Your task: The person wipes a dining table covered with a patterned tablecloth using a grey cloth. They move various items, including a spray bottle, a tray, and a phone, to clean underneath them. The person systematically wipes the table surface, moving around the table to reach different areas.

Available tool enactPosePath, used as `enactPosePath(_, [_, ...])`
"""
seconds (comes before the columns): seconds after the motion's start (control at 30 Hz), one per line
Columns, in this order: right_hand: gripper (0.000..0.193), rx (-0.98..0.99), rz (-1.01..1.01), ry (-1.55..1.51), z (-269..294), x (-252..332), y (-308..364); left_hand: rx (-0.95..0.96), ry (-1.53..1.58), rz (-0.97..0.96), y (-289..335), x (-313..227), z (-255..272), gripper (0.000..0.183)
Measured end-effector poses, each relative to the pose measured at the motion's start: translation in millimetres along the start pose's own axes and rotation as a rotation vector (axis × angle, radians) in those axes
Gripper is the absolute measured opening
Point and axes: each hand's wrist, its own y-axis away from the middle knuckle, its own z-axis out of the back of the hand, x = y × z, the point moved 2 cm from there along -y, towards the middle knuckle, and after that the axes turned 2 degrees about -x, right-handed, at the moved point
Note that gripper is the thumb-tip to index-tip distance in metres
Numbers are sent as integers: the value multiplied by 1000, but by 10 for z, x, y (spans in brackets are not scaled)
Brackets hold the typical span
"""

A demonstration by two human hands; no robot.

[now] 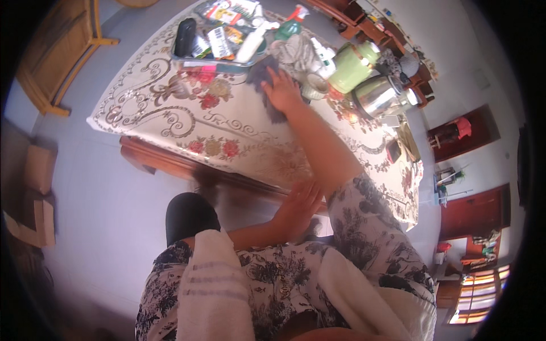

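Note:
My right hand [281, 91] lies flat with fingers spread on a dark grey cloth [260, 77], pressing it against the patterned tablecloth [170, 116]. The cloth is bunched and reaches both sides of my fingers. Below, my left hand [300, 206] is stretched out beside my right elbow, seemingly touching it, and nothing shows in it. A small pale ribbed cup [314, 86] stands just right of my right hand. Behind it sits a crumpled beige cloth [297, 55].
A clear tray [227, 68] holds packets, a black case and a white bottle. A green spray bottle [290, 28], a light green thermos [354, 65] and a metal kettle [378, 96] crowd the table's right side. A wooden rail [165, 162] runs under the near edge.

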Motion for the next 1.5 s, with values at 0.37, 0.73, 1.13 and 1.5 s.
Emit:
enactPosePath(0.37, [62, 51, 362, -61, 145, 40, 1065, 74, -123, -9, -6, 18, -28, 63])
enactPosePath(0.73, [66, 230, 659, -123, 340, 510, 1342, 90, -124, -22, 24, 50, -81, 67])
enactPosePath(1.13, [62, 98, 819, -266, -359, 3291, 89, 220, 71, 31, 81, 24, 109, 66])
enactPosePath(1.5, [61, 220, 674, -230, 229, 513, 1104, 157, -88, 38, -29, 0, -109, 67])
